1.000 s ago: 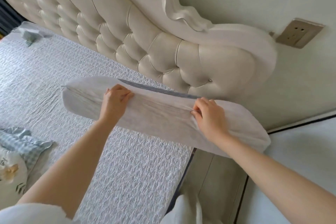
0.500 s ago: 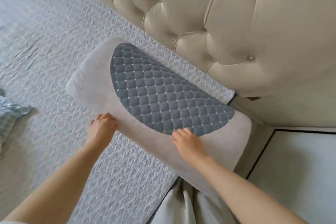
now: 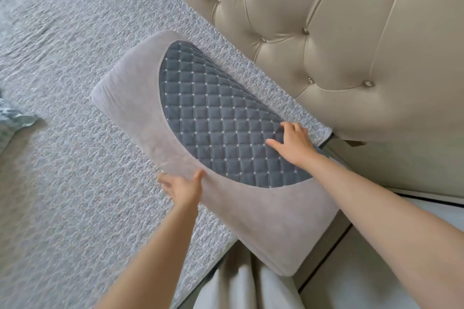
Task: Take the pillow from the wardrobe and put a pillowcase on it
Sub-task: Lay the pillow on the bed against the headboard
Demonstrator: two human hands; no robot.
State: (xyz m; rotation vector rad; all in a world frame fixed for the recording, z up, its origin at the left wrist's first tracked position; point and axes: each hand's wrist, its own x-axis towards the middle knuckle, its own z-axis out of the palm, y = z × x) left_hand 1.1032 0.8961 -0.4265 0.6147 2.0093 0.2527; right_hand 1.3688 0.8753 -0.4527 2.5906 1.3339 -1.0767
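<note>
A long pillow [image 3: 140, 98] lies flat on the bed, running from the upper left down to the lower right, with its right end hanging past the bed's edge. It is light grey with a dark blue quilted half-oval panel [image 3: 221, 128] on top. My left hand [image 3: 184, 189] is at the pillow's near edge, thumb on top and fingers under the rim. My right hand [image 3: 292, 144] rests on the quilted panel's right part with fingers spread and bent. No separate pillowcase can be made out.
The bed wears a pale textured cover [image 3: 62, 145]. A cream tufted headboard [image 3: 326, 45] stands right behind the pillow. A blue-patterned cloth [image 3: 12, 118] pokes in at the left edge. White fabric [image 3: 241, 283] hangs at the bottom, and a pale nightstand top [image 3: 376, 278] is lower right.
The pillow went from being held on edge to lying flat, panel up. My right hand slid from the near edge onto the quilted panel. My left hand moved right along the near edge.
</note>
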